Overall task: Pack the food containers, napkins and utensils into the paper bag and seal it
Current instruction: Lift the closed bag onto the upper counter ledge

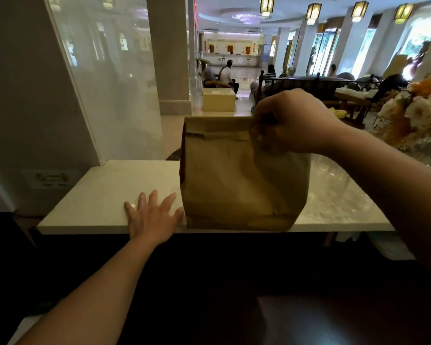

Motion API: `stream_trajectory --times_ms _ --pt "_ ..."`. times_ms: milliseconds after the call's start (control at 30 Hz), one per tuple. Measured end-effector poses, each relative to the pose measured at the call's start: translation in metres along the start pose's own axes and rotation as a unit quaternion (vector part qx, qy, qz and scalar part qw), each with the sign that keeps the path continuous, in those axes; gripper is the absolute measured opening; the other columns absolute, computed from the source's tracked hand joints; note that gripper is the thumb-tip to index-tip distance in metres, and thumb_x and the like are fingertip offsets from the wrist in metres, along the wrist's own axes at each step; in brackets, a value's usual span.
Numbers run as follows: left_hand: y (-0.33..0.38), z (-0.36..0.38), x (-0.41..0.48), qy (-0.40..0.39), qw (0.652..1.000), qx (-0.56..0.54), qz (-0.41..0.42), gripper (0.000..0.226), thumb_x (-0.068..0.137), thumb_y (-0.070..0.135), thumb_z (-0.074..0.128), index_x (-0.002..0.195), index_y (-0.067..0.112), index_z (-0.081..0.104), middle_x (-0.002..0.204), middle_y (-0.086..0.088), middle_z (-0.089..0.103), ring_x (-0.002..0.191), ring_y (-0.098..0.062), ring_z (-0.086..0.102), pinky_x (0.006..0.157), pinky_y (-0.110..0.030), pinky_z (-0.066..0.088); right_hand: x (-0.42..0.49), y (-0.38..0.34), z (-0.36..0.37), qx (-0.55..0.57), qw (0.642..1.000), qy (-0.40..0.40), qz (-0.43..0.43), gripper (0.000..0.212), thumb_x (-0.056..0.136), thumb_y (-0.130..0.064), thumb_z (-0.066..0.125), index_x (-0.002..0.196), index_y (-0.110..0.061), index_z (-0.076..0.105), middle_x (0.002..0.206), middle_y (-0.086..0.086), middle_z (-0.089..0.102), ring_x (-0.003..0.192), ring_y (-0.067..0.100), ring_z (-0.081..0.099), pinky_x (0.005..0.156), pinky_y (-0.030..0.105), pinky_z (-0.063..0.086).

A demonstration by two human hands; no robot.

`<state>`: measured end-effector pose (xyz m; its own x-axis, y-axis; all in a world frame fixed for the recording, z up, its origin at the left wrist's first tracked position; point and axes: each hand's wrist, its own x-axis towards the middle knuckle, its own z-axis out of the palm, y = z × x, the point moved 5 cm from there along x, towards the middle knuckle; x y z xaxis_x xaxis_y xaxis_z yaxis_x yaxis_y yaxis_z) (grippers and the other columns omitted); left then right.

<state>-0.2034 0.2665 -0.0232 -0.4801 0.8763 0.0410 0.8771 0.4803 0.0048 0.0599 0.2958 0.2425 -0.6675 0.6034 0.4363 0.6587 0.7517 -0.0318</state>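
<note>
A brown paper bag (229,175) stands upright at the front edge of a white counter (102,192). Its top is folded over, and a strip of tape runs across the fold. My right hand (291,123) is closed on the right end of that folded top. Flat on the counter lies my left hand (152,215), fingers spread, its thumb touching the bag's lower left corner. No containers, napkins or utensils are visible; the bag's inside is hidden.
Crinkled clear plastic (334,188) lies on the counter right of the bag. A glass panel (105,83) rises at the left, and flowers (418,113) stand at the far right. People sit in the lobby beyond.
</note>
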Motion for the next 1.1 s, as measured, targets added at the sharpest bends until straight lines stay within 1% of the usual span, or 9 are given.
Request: stream_trajectory --times_ms 100,233,300,433,533,667,867,1000,1100 --pt "-0.001 0.000 0.001 -0.010 1.000 -0.007 -0.002 0.073 0.083 0.080 0.007 0.147 0.049 0.018 0.164 -0.002 0.014 0.150 -0.033 0.008 0.114 -0.066 0.002 0.019 0.011 0.008 0.006 1.000 0.012 0.008 0.018 0.090 -0.017 0.061 0.107 -0.018 0.069 0.090 -0.003 0.064 0.082 0.018 0.060 0.070 0.032 0.046" --pt "-0.001 0.000 0.001 -0.018 1.000 -0.007 -0.003 0.069 0.084 0.079 0.009 0.147 0.052 0.015 0.164 -0.001 0.014 0.150 -0.033 0.006 0.114 -0.066 0.001 0.039 0.019 0.023 0.020 1.000 -0.004 0.010 0.015 0.090 -0.018 0.062 0.103 -0.018 0.069 0.092 0.000 0.066 0.085 0.020 0.063 0.077 0.038 0.053" --pt "-0.001 -0.001 0.001 -0.019 1.000 -0.013 -0.006 0.069 0.084 0.080 0.010 0.147 0.052 0.016 0.164 -0.001 0.014 0.150 -0.033 0.006 0.114 -0.065 0.001 0.049 0.022 0.030 0.021 1.000 -0.010 0.007 0.015 0.090 -0.018 0.062 0.103 -0.018 0.069 0.095 0.001 0.068 0.087 0.019 0.063 0.079 0.038 0.054" --pt "-0.001 -0.002 0.001 -0.020 1.000 -0.013 -0.004 0.071 0.084 0.079 0.007 0.148 0.052 0.014 0.164 -0.001 0.014 0.150 -0.032 0.005 0.114 -0.065 0.000 0.066 0.030 0.045 0.027 0.999 -0.016 0.006 0.017 0.090 -0.018 0.063 0.106 -0.016 0.069 0.095 -0.002 0.065 0.088 0.016 0.060 0.078 0.031 0.048" --pt "-0.001 -0.002 0.002 -0.022 1.000 -0.004 -0.004 0.072 0.083 0.080 0.005 0.149 0.052 0.012 0.164 -0.001 0.013 0.150 -0.032 0.006 0.115 -0.065 0.001 0.073 0.036 0.056 0.031 0.999 -0.024 0.008 0.017 0.090 -0.018 0.063 0.105 -0.015 0.070 0.093 -0.001 0.064 0.088 0.018 0.061 0.076 0.030 0.046" --pt "0.000 -0.001 0.002 -0.012 1.000 -0.001 -0.004 0.071 0.083 0.080 0.006 0.149 0.053 0.011 0.164 -0.002 0.014 0.150 -0.032 0.008 0.115 -0.064 0.002 0.078 0.040 0.066 0.045 0.999 -0.026 0.014 0.017 0.091 -0.016 0.062 0.106 -0.014 0.069 0.093 0.000 0.064 0.084 0.016 0.058 0.074 0.028 0.041" --pt "-0.001 -0.002 0.002 -0.019 1.000 0.000 -0.002 0.070 0.084 0.080 0.008 0.149 0.053 0.011 0.165 -0.002 0.013 0.150 -0.032 0.007 0.116 -0.063 0.003 0.083 0.039 0.075 0.027 0.999 -0.019 0.003 0.022 0.092 -0.018 0.060 0.113 -0.015 0.066 0.103 0.004 0.067 0.085 0.013 0.057 0.075 0.027 0.043" --pt "-0.001 -0.001 0.003 -0.010 1.000 -0.002 -0.003 0.071 0.084 0.079 0.008 0.149 0.052 0.011 0.164 -0.001 0.014 0.150 -0.031 0.008 0.115 -0.064 0.004 0.084 0.039 0.077 0.025 0.999 -0.024 0.014 0.028 0.092 -0.018 0.060 0.120 -0.018 0.061 0.114 0.004 0.067 0.098 0.019 0.063 0.077 0.027 0.045" --pt "-0.002 0.001 0.004 -0.013 1.000 -0.002 -0.004 0.072 0.083 0.080 0.007 0.149 0.052 0.011 0.164 -0.001 0.014 0.150 -0.031 0.008 0.115 -0.064 0.004 0.081 0.041 0.079 0.013 0.999 -0.022 0.020 0.037 0.093 -0.023 0.061 0.129 -0.021 0.055 0.118 0.004 0.067 0.103 0.021 0.063 0.077 0.028 0.045"
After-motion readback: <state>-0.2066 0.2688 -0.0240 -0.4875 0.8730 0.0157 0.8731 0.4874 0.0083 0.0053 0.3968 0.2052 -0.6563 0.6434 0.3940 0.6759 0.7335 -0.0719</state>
